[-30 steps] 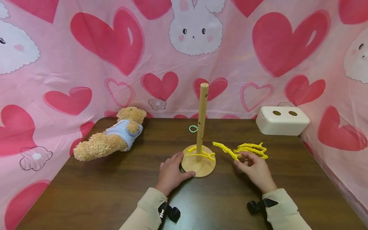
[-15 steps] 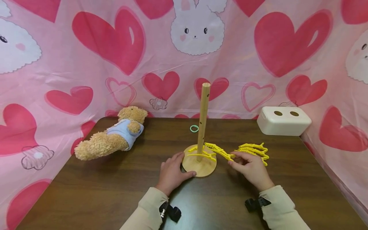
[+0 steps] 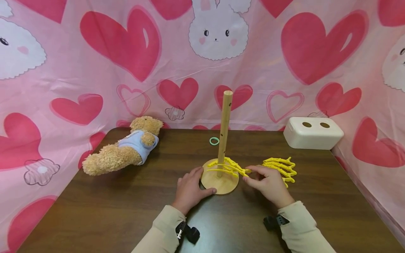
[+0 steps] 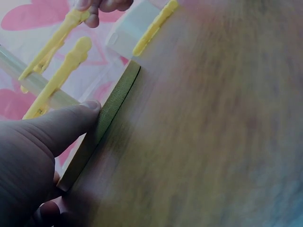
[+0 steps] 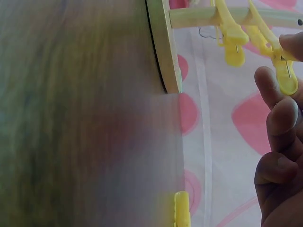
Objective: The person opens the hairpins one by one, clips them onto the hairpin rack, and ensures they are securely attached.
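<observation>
Handling check: long-jawed yellow plastic clip (image 5: 274, 53) at round-based pale wooden stand (image 3: 225, 130)

The clip is located at the stand's post, above a matching second yellow clip (image 5: 229, 30); its jaws appear to be set either side of the post, though contact cannot be confirmed. The tail end is pinched between thumb and fingers of the right hand (image 3: 269, 184). The rim of the stand is gripped by the left hand (image 3: 190, 189), thumb pressed to the edge.

The clip is judged light, stiff and smooth, with a thin wire spring visible at the tail; the slender jaws could be bent or snapped if twisted. Hold is best taken on the tail levers, well clear of the jaws. Further yellow clips (image 3: 281, 165) are noted right of the stand. No brand, label or writing can be read on the clips or stand.
</observation>
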A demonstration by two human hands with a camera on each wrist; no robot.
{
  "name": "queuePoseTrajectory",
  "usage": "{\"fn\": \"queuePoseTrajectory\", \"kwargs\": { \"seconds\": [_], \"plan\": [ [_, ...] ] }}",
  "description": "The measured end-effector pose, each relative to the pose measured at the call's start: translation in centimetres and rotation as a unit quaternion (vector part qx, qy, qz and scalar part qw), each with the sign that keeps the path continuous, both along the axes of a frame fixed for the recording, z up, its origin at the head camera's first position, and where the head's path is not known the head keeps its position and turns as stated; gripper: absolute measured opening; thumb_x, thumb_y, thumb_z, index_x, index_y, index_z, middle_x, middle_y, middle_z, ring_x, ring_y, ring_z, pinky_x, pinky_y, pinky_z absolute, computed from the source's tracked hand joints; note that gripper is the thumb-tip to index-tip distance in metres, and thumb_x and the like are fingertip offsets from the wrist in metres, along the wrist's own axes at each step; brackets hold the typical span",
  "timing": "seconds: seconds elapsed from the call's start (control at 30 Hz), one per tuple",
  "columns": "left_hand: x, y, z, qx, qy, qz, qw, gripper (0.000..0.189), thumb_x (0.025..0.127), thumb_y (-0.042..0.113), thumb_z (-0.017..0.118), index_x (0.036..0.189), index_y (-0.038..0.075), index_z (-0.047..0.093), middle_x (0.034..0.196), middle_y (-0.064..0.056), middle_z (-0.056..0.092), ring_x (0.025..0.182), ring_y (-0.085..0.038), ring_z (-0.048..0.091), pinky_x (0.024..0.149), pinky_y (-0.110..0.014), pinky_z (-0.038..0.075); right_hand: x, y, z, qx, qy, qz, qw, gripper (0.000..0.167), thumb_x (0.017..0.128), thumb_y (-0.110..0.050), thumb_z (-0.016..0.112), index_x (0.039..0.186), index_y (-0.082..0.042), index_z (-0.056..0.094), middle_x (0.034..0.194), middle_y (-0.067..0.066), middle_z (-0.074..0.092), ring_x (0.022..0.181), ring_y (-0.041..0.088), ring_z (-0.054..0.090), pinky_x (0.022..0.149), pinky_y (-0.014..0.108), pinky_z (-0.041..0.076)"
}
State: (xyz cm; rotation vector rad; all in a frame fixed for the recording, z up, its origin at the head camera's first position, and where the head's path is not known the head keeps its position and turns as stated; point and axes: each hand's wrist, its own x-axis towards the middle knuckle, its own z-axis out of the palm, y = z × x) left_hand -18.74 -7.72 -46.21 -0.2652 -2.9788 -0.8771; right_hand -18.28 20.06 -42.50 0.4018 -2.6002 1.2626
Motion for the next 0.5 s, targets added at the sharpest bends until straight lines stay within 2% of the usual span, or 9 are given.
{"fn": "queuePoseTrajectory", "kwargs": {
  "seconds": [0.2, 0.5],
  "plan": [
    [0.0, 0.0, 0.2, -0.002, -0.004, -0.002, 1.0, 0.092, 0.074, 0.065, 0.079, 0.146, 0.013, 0.053, 0.148, -0.006, 0.052, 0.123, -0.03, 0.053, 0.091, -0.048, 0.037, -0.3, -1.0, 0.3, 0.01, 0.022, 0.008, 0.9997, 0.026, 0.08, -0.015, 0.086, 0.104, -0.012, 0.078, 0.074, -0.006, 0.06, 0.064, 0.015, 0.052, 0.056, 0.026, 0.046],
    [0.1, 0.1, 0.4, -0.01, -0.004, -0.006, 0.9999, 0.091, 0.075, 0.064, 0.079, 0.146, 0.012, 0.053, 0.148, -0.007, 0.051, 0.123, -0.031, 0.053, 0.092, -0.05, 0.038, -0.5, -1.5, 0.5, 0.013, 0.024, 0.011, 0.9996, 0.026, 0.081, -0.016, 0.085, 0.106, -0.013, 0.078, 0.076, -0.006, 0.06, 0.067, 0.016, 0.052, 0.058, 0.026, 0.046]
  ]
}}
